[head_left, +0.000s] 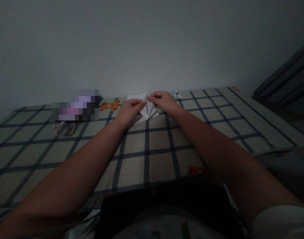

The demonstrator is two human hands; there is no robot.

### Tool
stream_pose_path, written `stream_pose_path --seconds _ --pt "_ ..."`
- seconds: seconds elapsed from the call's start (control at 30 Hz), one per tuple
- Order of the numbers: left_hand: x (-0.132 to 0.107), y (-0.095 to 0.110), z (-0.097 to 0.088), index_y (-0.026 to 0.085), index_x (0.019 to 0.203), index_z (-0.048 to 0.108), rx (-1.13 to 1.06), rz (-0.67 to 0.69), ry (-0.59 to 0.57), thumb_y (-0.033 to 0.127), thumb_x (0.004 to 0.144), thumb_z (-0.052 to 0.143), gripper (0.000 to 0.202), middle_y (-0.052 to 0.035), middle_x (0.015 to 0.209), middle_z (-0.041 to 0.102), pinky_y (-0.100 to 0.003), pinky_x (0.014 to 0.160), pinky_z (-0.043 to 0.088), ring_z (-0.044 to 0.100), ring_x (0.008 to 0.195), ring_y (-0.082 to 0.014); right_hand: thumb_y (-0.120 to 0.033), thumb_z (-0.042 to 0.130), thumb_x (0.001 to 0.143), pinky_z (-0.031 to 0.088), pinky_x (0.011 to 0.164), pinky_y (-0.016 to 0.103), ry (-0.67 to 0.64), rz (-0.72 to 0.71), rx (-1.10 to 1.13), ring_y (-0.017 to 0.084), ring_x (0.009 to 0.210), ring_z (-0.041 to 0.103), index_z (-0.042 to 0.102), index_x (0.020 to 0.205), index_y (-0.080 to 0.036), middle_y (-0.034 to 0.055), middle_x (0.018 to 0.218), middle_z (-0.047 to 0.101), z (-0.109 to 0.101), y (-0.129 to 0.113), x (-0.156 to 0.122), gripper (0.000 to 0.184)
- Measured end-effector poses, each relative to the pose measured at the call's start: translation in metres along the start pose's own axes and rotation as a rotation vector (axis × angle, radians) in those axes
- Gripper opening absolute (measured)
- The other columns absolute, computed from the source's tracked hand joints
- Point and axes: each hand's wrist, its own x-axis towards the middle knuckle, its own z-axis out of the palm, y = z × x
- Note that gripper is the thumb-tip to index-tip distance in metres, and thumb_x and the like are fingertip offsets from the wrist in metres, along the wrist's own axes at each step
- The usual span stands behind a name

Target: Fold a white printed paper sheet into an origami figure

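Observation:
Both my arms reach forward over a checked bedsheet [147, 152]. My left hand [129, 110] and my right hand [162, 100] meet over a partly folded white sheet of paper [148, 111] lying on the sheet near the wall. The fingertips of both hands are closed in a pinch on the paper's upper edge. A second flat white sheet [135, 97] lies just behind it. A small folded white paper figure [177, 95] stands to the right of my right hand.
A blurred pink and purple object [74, 105] lies at the left by the wall, with a looped cord [64, 128] in front of it. Orange bear prints [110, 105] dot the sheet. The wall rises right behind. Dark furniture [286, 83] stands at right.

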Motion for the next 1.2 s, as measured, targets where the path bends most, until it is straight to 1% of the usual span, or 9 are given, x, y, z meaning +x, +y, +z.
stream_pose_path --seconds 0.13,0.3,0.5,0.6,0.73,0.9,1.0,1.1,1.2 --pt "-0.002 0.003 0.000 0.012 0.084 0.074 0.028 -0.004 -0.036 0.048 0.069 0.080 0.040 -0.0053 0.073 0.069 -0.023 0.056 0.047 0.059 0.059 -0.0119 -0.042 0.070 0.080 0.035 0.055 0.024 0.002 0.007 -0.012 0.009 0.059 0.044 0.063 0.075 -0.015 -0.0023 0.062 0.053 0.001 0.002 0.001 0.029" --pt "-0.004 0.006 0.001 0.014 0.098 0.077 0.023 0.006 -0.046 0.050 0.073 0.077 0.044 -0.0051 0.080 0.070 -0.022 0.054 0.047 0.058 0.061 -0.0113 -0.046 0.071 0.079 0.039 0.063 0.026 0.105 -0.071 -0.050 0.011 0.064 0.047 0.061 0.072 -0.016 -0.0021 0.065 0.054 -0.001 0.004 0.004 0.032" --pt "0.002 0.003 -0.003 0.015 0.099 0.075 0.044 0.117 0.086 0.045 0.074 0.076 0.040 -0.0053 0.087 0.071 -0.024 0.057 0.052 0.062 0.068 -0.0136 -0.040 0.073 0.077 0.047 0.069 0.026 0.061 -0.046 0.078 0.012 0.077 0.056 0.063 0.089 -0.017 0.0010 0.084 0.063 0.003 0.014 0.007 0.028" --pt "0.007 0.001 -0.003 0.015 0.100 0.072 0.012 0.142 0.153 0.042 0.073 0.076 0.038 -0.0036 0.080 0.069 -0.026 0.058 0.053 0.062 0.065 -0.0135 -0.036 0.073 0.078 0.048 0.064 0.024 -0.014 0.000 0.147 0.013 0.077 0.058 0.060 0.096 -0.020 0.0004 0.088 0.063 0.007 0.019 0.008 0.027" --pt "0.010 -0.001 -0.004 0.018 0.099 0.065 -0.003 0.161 0.129 0.039 0.075 0.074 0.032 0.0016 0.065 0.062 -0.026 0.057 0.052 0.058 0.056 -0.0121 -0.034 0.070 0.082 0.047 0.058 0.023 -0.062 0.052 0.205 0.012 0.070 0.058 0.054 0.096 -0.022 -0.0016 0.079 0.059 0.009 0.018 0.007 0.024" --pt "0.008 -0.002 -0.004 0.021 0.101 0.060 0.119 0.241 0.120 0.037 0.078 0.074 0.030 0.0068 0.050 0.051 -0.019 0.044 0.037 0.047 0.042 -0.0091 -0.036 0.069 0.081 0.045 0.062 0.023 -0.093 0.005 0.189 0.011 0.072 0.054 0.057 0.085 -0.018 -0.0012 0.080 0.057 0.008 0.011 0.004 0.022" --pt "0.006 -0.003 -0.003 0.022 0.109 0.059 0.147 0.252 0.114 0.038 0.079 0.073 0.036 0.0066 0.053 0.052 -0.019 0.045 0.038 0.049 0.043 -0.0099 -0.038 0.068 0.082 0.040 0.061 0.023 -0.086 -0.009 0.117 0.009 0.066 0.048 0.056 0.077 -0.016 -0.0028 0.072 0.052 0.006 0.008 0.002 0.025" --pt "0.004 -0.001 -0.001 0.023 0.120 0.055 0.095 0.187 0.073 0.045 0.078 0.074 0.051 0.0045 0.060 0.057 -0.023 0.053 0.047 0.057 0.052 -0.0130 -0.036 0.067 0.083 0.037 0.059 0.023 -0.021 -0.025 0.041 0.009 0.064 0.045 0.055 0.074 -0.016 -0.0035 0.069 0.050 0.004 0.007 0.002 0.025" --pt "0.001 0.003 0.000 0.023 0.129 0.053 0.089 0.127 0.033 0.050 0.074 0.076 0.065 0.0033 0.064 0.058 -0.026 0.061 0.051 0.058 0.056 -0.0137 -0.036 0.068 0.082 0.038 0.061 0.023 0.018 -0.032 0.006 0.010 0.066 0.046 0.055 0.074 -0.017 -0.0029 0.069 0.052 0.003 0.007 0.003 0.024"
